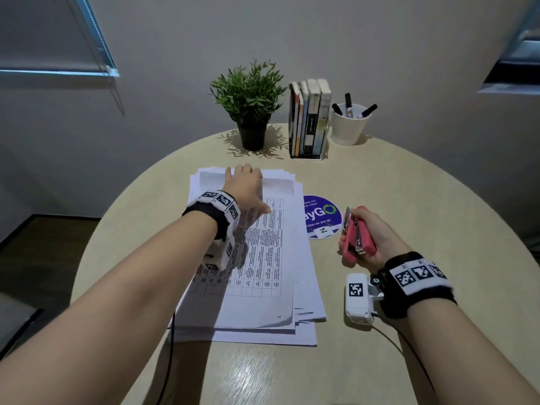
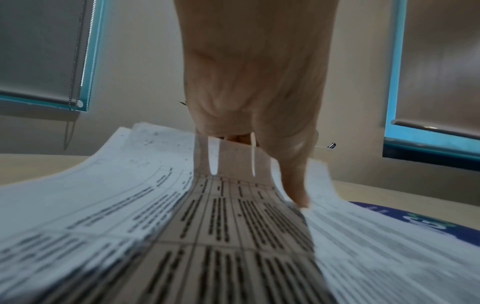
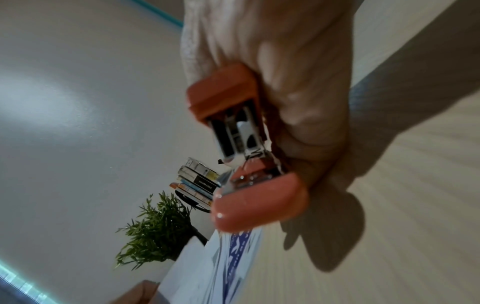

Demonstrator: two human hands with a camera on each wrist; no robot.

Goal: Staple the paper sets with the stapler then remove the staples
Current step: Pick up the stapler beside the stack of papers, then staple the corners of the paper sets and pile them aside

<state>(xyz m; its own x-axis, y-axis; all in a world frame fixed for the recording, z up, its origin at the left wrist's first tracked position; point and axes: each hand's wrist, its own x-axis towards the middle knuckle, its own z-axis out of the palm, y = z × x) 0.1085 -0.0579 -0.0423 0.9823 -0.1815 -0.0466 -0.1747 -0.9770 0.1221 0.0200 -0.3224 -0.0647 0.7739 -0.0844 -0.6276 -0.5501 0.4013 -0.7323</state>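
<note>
A stack of printed paper sets (image 1: 263,276) lies in the middle of the round table (image 1: 409,185). My left hand (image 1: 248,187) rests on top of the stack near its far edge, thumb stretched out on the printed sheet. From the left wrist the thumb (image 2: 296,189) presses the paper (image 2: 207,226), which bows up around the palm; the fingers are mostly hidden. My right hand (image 1: 377,232) grips a coral-pink stapler (image 1: 358,239) in the air to the right of the stack. The right wrist view shows the stapler (image 3: 257,203) with its jaws apart and nothing between them.
At the back of the table stand a potted plant (image 1: 251,100), a row of books (image 1: 309,118) and a white cup of markers (image 1: 349,125). A round blue sticker (image 1: 321,214) lies between the stack and the stapler. Cables trail off the near edge.
</note>
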